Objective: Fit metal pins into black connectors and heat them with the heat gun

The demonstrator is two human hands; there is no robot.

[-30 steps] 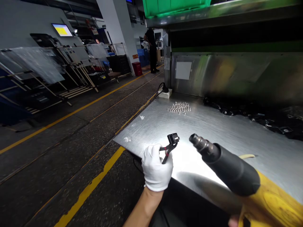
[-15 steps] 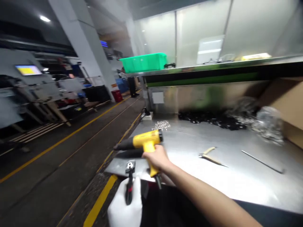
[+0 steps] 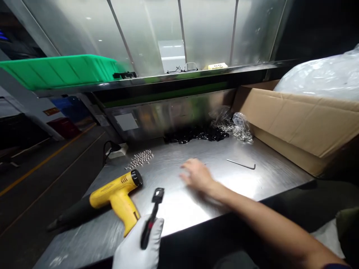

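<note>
In a white glove, my left hand (image 3: 138, 243) is closed on a slim black part (image 3: 152, 220) with a square head and a small red mark. Just left of it, a yellow heat gun (image 3: 116, 194) lies on the metal bench (image 3: 168, 209), its dark nozzle pointing left. My bare right hand (image 3: 198, 175) is over the middle of the bench, slightly blurred, thumb and fingers apart. Whatever lies under the palm is hidden; the pliers seen earlier do not show. Right of that hand lies a bent metal rod (image 3: 241, 164).
Small metal pieces (image 3: 141, 157) are laid out behind the heat gun. Black parts (image 3: 196, 135) and bagged metal pieces (image 3: 242, 129) sit along the back. A cardboard box (image 3: 297, 116) stands at right. The shelf above holds a green bin (image 3: 64, 71) and glasses (image 3: 190, 67).
My right hand has let go of the heat gun, which now rests on the bench, and has moved right to where the pliers lay. The view has turned right. My left hand keeps the black part.
</note>
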